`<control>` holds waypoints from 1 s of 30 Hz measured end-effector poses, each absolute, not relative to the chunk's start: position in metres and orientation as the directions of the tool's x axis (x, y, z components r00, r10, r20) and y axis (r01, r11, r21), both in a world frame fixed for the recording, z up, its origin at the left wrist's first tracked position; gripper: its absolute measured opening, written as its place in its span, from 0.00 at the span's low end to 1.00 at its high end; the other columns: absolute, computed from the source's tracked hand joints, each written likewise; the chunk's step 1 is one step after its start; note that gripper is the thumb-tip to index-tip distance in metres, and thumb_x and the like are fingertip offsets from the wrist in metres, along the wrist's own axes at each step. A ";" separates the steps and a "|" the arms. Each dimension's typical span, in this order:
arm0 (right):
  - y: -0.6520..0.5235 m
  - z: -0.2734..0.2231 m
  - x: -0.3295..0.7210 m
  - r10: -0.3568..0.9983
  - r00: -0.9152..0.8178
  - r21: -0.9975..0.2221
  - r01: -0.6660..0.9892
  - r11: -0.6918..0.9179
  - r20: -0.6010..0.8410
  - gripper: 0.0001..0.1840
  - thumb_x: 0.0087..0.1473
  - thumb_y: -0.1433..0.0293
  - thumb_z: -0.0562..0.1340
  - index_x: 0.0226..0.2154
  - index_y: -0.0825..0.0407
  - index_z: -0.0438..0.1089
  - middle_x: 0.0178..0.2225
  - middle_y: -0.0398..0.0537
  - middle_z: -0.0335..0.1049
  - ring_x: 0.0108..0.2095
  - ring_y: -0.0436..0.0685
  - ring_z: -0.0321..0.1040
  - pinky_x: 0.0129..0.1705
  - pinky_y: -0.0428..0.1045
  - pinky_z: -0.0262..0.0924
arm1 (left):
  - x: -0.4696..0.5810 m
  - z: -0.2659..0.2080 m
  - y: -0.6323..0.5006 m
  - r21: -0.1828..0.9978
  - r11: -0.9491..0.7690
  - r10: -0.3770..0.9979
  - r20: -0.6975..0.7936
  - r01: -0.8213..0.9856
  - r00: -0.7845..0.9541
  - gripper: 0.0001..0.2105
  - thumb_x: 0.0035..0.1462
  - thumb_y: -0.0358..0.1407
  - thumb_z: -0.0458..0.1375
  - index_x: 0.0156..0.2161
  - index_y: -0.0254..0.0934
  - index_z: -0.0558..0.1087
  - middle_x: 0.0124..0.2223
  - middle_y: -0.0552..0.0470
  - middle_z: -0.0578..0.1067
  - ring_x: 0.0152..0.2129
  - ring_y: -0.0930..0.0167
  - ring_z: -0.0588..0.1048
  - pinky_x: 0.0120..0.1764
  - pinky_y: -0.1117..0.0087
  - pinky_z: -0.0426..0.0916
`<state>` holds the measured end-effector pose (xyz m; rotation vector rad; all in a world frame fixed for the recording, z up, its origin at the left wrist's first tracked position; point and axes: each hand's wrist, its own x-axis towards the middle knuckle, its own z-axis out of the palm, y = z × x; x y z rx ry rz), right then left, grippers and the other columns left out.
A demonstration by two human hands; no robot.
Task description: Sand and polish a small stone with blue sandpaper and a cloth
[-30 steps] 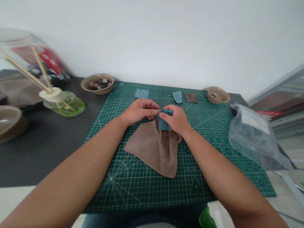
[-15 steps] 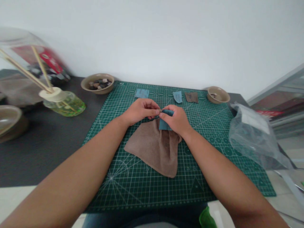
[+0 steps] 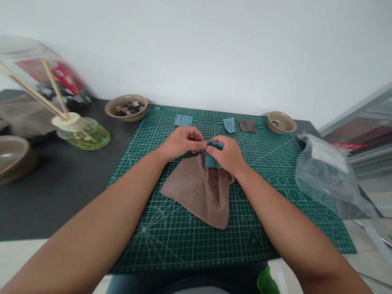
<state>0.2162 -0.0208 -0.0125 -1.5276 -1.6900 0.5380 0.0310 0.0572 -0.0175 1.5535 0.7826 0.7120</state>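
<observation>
In the middle of the mat, my left hand is closed, with thumb and fingers pinching a small brownish piece. It may be a stone, but the fingers hide most of it. My right hand is closed around a blue piece of sandpaper, its upper part bent up against the small piece. The two hands meet at the fingertips. Beneath them a brown cloth lies rumpled on the green cutting mat.
Along the back lie two blue sandpaper pieces and a brown one. A bowl of stones stands back left, another bowl back right. A reed diffuser is at left, a clear plastic bag at right.
My fingertips have shifted very slightly where they meet, and a little more of the brownish piece shows. The cloth and everything around it lie as before.
</observation>
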 end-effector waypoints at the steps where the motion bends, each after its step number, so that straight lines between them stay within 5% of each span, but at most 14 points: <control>1: -0.021 -0.012 0.216 0.964 0.025 -0.749 0.636 0.188 0.263 0.06 0.56 0.65 0.69 0.34 0.51 0.80 0.36 0.50 0.82 0.39 0.61 0.77 0.44 0.54 0.65 | 0.031 -0.017 0.057 0.993 -0.079 0.810 0.011 0.090 0.586 0.17 0.43 0.39 0.75 0.32 0.33 0.74 0.25 0.55 0.76 0.20 0.77 0.72 0.23 0.75 0.69; 30: -0.020 -0.012 0.216 0.967 0.029 -0.728 0.664 0.171 0.254 0.04 0.55 0.68 0.69 0.32 0.52 0.80 0.33 0.47 0.81 0.36 0.58 0.76 0.41 0.51 0.63 | 0.030 -0.014 0.056 0.996 -0.048 0.809 -0.005 0.075 0.587 0.12 0.43 0.35 0.71 0.33 0.32 0.77 0.27 0.53 0.79 0.21 0.75 0.75 0.26 0.74 0.72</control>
